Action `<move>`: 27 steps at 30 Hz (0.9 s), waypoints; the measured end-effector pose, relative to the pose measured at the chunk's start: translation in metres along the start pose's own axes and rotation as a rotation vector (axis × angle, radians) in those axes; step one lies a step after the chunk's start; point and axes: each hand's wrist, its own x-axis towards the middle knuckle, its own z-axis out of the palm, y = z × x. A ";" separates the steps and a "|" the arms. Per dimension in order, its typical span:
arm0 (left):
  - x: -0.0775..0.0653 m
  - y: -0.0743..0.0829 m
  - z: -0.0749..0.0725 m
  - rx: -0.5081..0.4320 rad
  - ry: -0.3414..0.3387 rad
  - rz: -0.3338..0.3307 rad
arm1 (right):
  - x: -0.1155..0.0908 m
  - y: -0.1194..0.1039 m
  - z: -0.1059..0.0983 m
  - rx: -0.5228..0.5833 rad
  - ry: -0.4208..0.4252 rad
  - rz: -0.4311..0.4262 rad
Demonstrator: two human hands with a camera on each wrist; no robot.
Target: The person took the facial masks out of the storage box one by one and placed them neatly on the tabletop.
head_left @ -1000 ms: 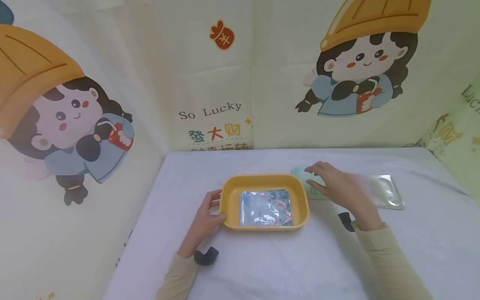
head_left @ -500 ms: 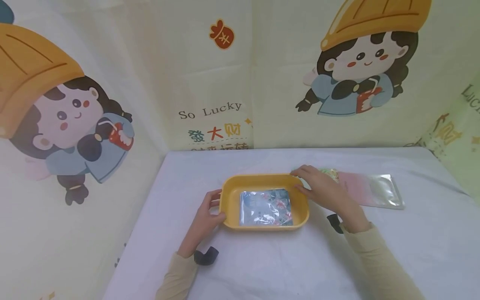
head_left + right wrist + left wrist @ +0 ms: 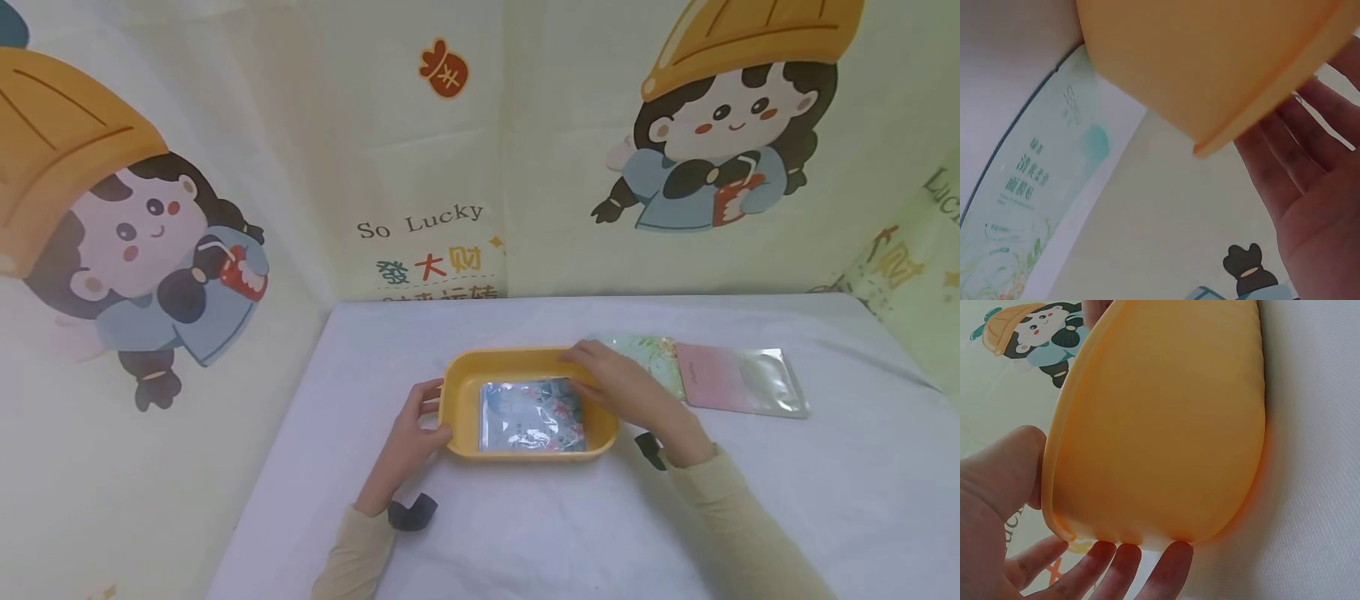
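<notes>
My left hand [image 3: 408, 432] pinches the left end of the tray [image 3: 464, 408], thumb at the rim, fingers on the outer wall. My right hand [image 3: 628, 387], thumb and fingers spread, is over the tray's right end, near the blue packet [image 3: 528, 422] lying inside. Right of the tray lies a green packet [image 3: 662, 360], then a pink packet [image 3: 727, 379].

Head cam faces fwd/down over table [image 3: 525, 525]; L-wrist cam v. close to yellow tray [image 3: 1160, 425], at outer wall; R-wrist ditto, opp. end; all share tray
</notes>
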 end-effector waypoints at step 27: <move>0.002 -0.001 0.001 -0.018 0.002 0.024 | 0.017 -0.005 0.035 -0.011 -0.120 -0.041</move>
